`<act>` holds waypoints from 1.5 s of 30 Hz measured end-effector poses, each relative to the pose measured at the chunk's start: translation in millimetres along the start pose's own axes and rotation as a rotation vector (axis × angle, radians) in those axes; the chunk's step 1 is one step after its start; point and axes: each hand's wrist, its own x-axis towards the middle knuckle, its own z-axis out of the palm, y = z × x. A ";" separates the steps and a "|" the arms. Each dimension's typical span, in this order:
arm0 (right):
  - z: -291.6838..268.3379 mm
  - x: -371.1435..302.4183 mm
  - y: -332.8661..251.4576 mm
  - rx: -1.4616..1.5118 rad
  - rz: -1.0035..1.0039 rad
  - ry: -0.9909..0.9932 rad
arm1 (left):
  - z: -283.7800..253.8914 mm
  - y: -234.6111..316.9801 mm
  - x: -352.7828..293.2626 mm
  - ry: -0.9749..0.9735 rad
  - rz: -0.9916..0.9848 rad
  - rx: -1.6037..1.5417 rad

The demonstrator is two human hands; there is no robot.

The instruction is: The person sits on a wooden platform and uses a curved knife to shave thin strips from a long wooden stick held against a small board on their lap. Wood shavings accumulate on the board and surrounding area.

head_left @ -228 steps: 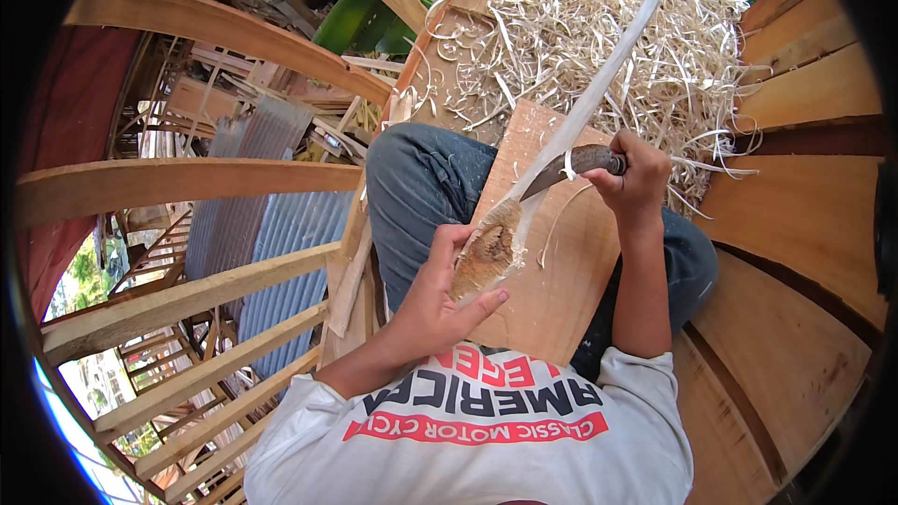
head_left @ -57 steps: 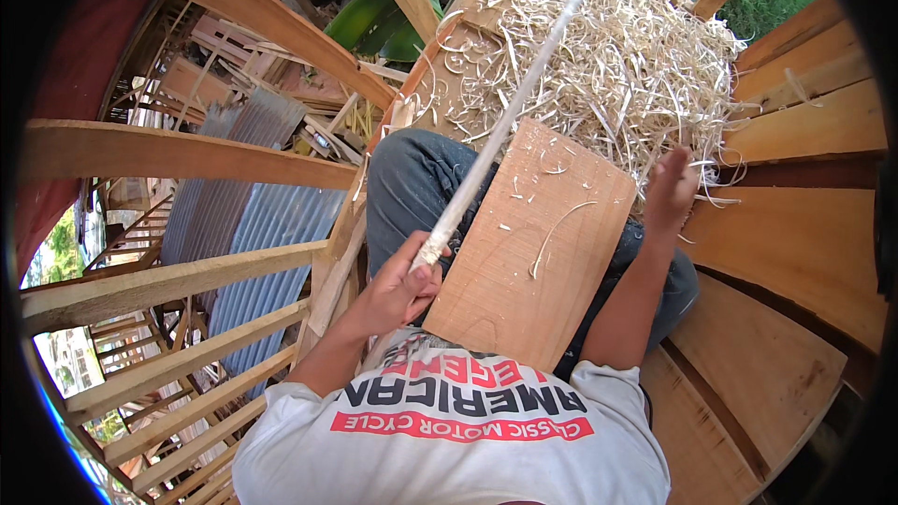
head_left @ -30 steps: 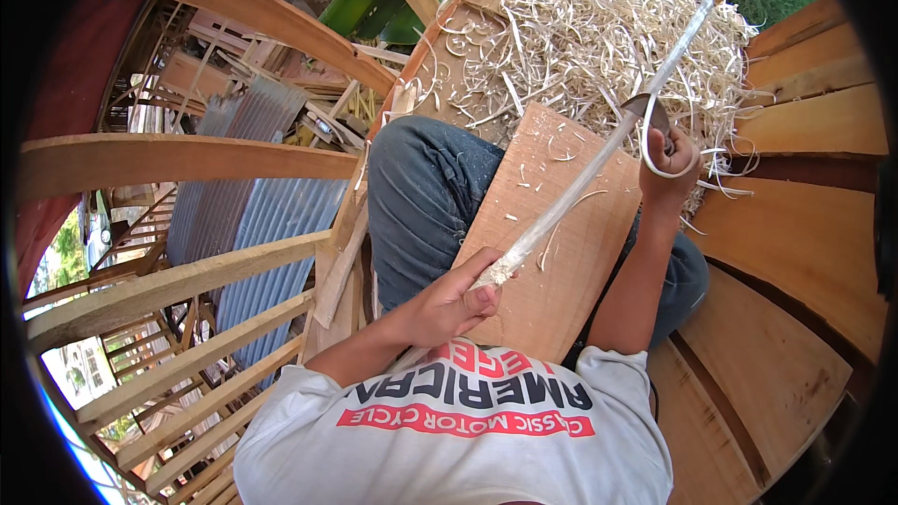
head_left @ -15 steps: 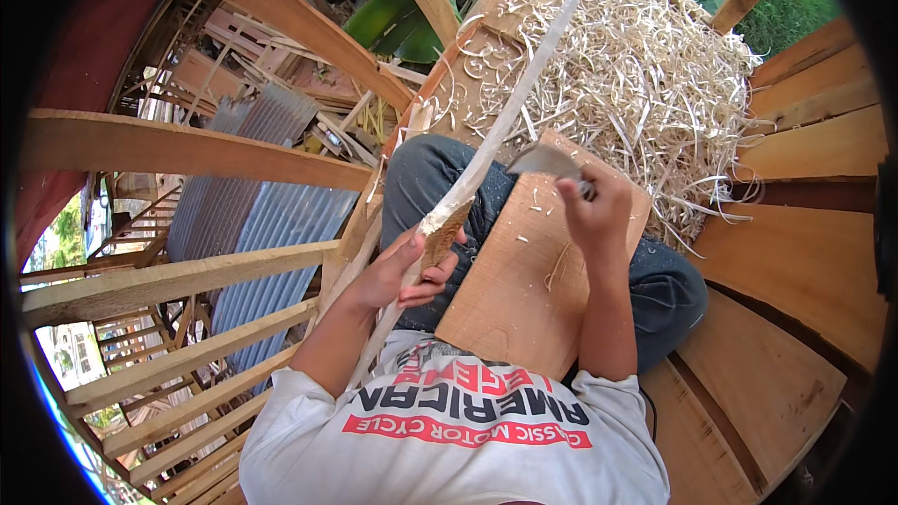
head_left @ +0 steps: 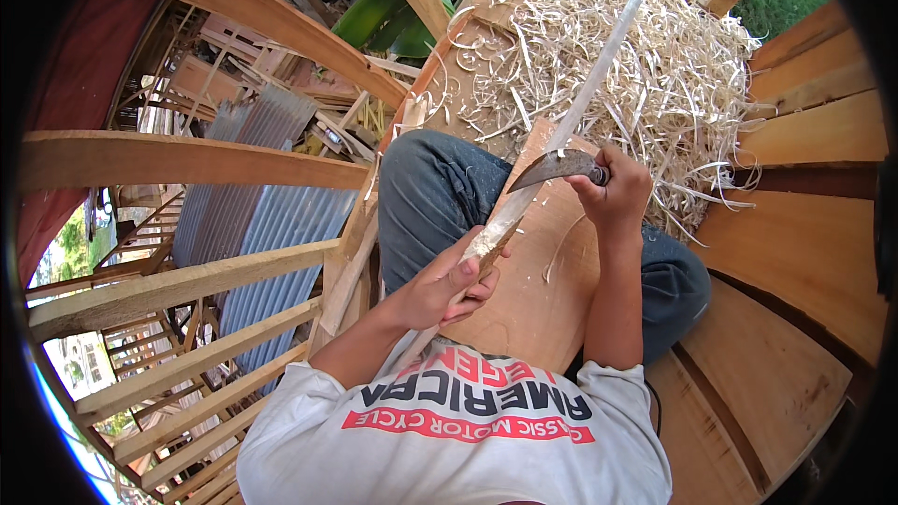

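Observation:
My left hand (head_left: 456, 285) is wrapped round a long pale wooden pole (head_left: 599, 70), its thumb along the top where the bark-like brown skin ends. The pole slants from beside my body up to the far right, over the shavings. My right hand (head_left: 617, 189) grips the handle of a knife with a curved, dark blade (head_left: 558, 166). That blade lies across the pole, a little beyond my left hand. Beneath both, a smooth wooden board (head_left: 538, 285) rests over my lap, with small chips on it.
A big heap of curled wood shavings (head_left: 645, 93) covers the floor ahead. Wooden rails (head_left: 187, 161) stand at the left and planks (head_left: 804, 266) at the right. Past the left rails lie corrugated metal sheets (head_left: 290, 238) and scrap wood.
The pole has swung to the right and now lies over the board. My left hand moved right with it, and the knife's blade has come from beside the pole onto it.

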 end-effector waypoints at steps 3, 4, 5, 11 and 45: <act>-4.7 4.2 14.4 -0.059 0.036 0.011 | 2.8 -4.0 -1.2 -0.010 0.014 0.032; -4.4 5.8 16.9 -0.057 0.034 0.041 | 2.4 -4.5 -0.4 -0.017 0.018 0.036; -5.3 7.7 19.2 -0.056 0.030 0.070 | 3.1 -5.4 -0.1 -0.024 0.024 0.040; -14.6 17.1 37.0 -0.074 0.215 0.134 | 4.3 -11.3 -1.0 -0.071 -0.016 -0.018; -78.2 124.5 56.4 -0.306 0.524 0.049 | -3.3 -36.5 -24.9 -0.114 -0.146 -0.262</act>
